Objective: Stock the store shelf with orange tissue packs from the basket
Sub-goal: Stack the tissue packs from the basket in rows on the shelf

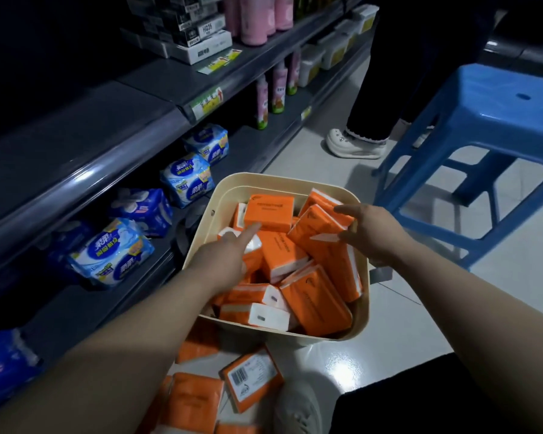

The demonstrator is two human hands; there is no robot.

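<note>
Both hands are down in the cream basket, which sits on the pale tiled floor and is my landmark for everything else. My left hand reaches in over the basket's left rim with the index finger stretched out, its tip touching the orange tissue pack at the far side of the heap; the other fingers are loose and grip nothing. My right hand is at the basket's right side, fingers spread around the end of a tilted orange pack; I can't tell whether it has actually closed on it. Inside the basket the orange tissue packs lie jumbled, some flat, some on edge with their white ends showing. More orange packs lie loose on the floor just on the near side of the basket, one with its barcode label up. Left of the basket runs the dark store shelf, whose lower tier holds blue-and-white wrapped packs. Right of the basket and beyond it stands a blue plastic stool. Past the far rim, another person's white shoe rests on the floor.
</note>
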